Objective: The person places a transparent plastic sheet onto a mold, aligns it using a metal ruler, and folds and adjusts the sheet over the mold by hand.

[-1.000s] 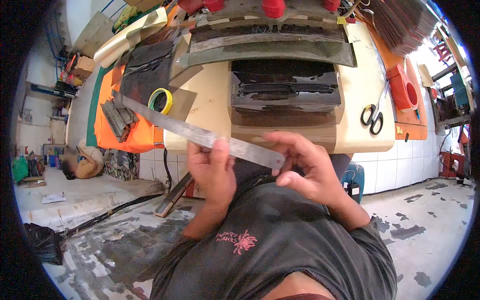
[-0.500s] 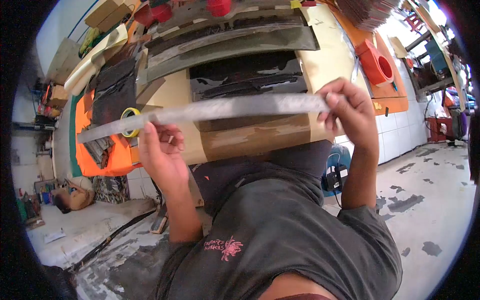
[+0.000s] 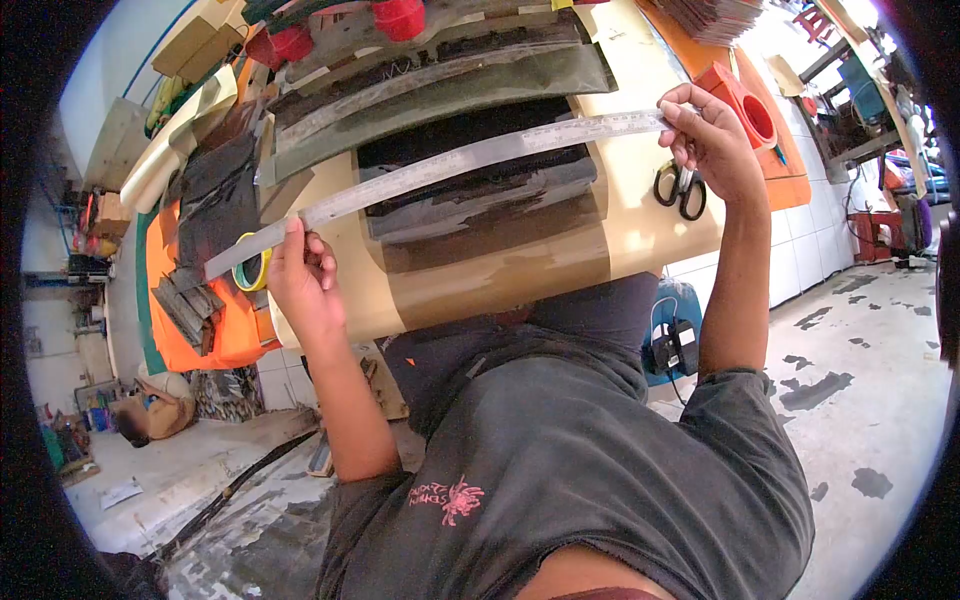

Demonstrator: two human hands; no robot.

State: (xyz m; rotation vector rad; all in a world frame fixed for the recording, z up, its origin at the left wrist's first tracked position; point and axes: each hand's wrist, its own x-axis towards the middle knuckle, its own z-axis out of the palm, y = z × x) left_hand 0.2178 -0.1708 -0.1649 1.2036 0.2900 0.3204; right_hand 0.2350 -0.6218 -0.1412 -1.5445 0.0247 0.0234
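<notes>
A long metal ruler spans the table, held at a slant above dark sheets. My right hand pinches its right end between thumb and fingers. Toward the other end, my left hand grips the ruler, with a stretch of it sticking out past the fingers. Under the ruler lies a glossy dark sheet on cream paper. Beside my left hand is a roll of yellow tape, partly covered by the ruler. Black-handled scissors lie just below my right hand.
Long dark strips lie across the table's far part, with red containers behind them. An orange tape dispenser stands at the right. Small dark offcuts rest on orange material at the left. Another person is low at far left.
The ruler has moved away from my body, its right end rising further in view. Both hands went with it, still holding on. The scissors have come into view.
</notes>
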